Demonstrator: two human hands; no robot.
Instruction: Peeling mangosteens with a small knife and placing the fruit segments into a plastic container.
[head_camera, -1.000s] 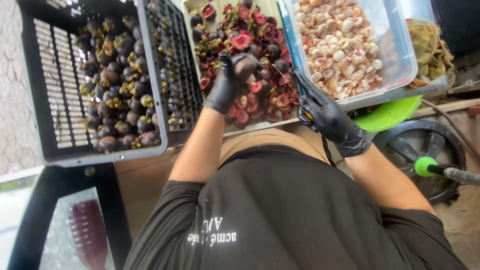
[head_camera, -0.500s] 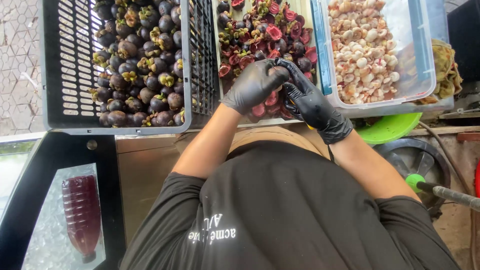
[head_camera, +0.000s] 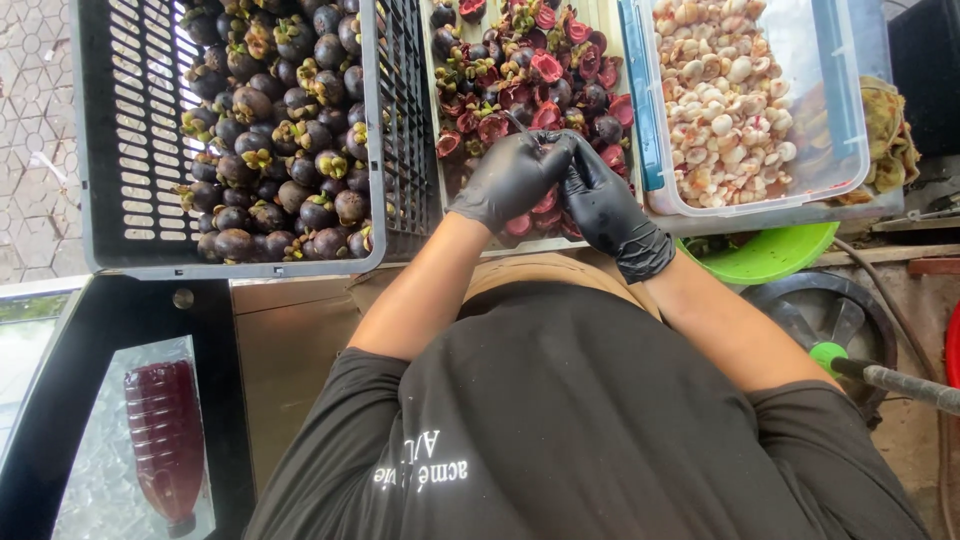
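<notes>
Both of my hands wear black gloves and meet over a pale tray of opened mangosteen shells (head_camera: 520, 70) with red insides. My left hand (head_camera: 510, 180) is curled around a dark mangosteen that the gloves almost fully hide. My right hand (head_camera: 605, 205) presses against it from the right, its fingers wrapped over the same fruit. A black slatted crate (head_camera: 230, 268) on the left holds several whole purple mangosteens (head_camera: 270, 130). On the right, a clear plastic tub (head_camera: 640, 110) holds white fruit segments (head_camera: 725, 100).
A green bowl (head_camera: 770, 255) sits under the tub's near edge. A dark wheel (head_camera: 820, 310) and a green-tipped handle (head_camera: 870, 372) lie at the lower right. A bottle of dark red juice (head_camera: 165, 440) lies on ice at the lower left. A cloth (head_camera: 885, 130) hangs at the right.
My hands were apart, the left holding a mangosteen over the tray. They have come together around the fruit, and the view has shifted right.
</notes>
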